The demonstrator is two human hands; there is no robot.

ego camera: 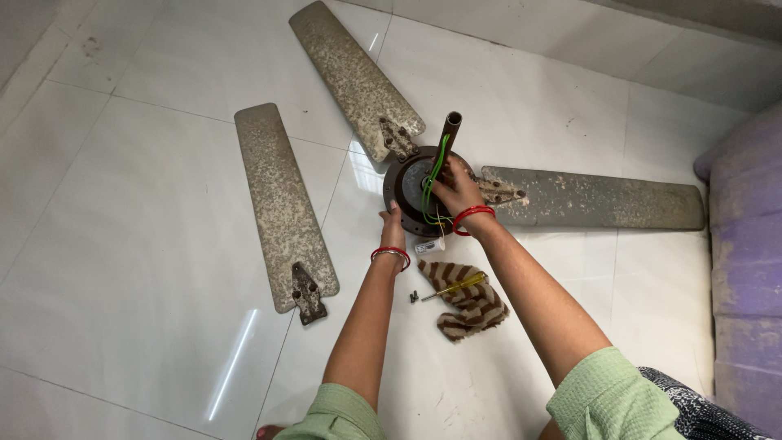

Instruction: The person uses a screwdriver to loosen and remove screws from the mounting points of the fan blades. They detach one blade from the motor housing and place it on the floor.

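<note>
Nearest the camera, two pale green sleeves are framing the bottom edge, and both bare forearms are stretching forward over the white tiled floor [147, 244]. Between the arms, a brown-and-cream striped cloth [468, 301] is lying crumpled on the tiles, with a yellow-handled screwdriver [454, 288] resting across it and a few small dark screws [414, 297] sitting just beside its tip.

A little farther on, the left hand [393, 222], wearing red and silver bangles, is pressing against the near rim of the fan motor [407, 183], its fingers partly curled on the edge. The right hand [456, 186], wearing a red bangle, is resting on top of the motor with fingers bent down around the green wires [436, 175]; whether it is pinching them cannot be told. A small white cylinder [430, 245] is lying by the motor's near edge, between the wrists.

The motor is sitting on the floor in the middle of the view, its short rod [450, 130] sticking up. One dusty blade [595, 200] is reaching right from it and another blade [354, 77] is pointing away to the upper left. A third, loose blade [281, 204] is lying well apart on the left.
</note>
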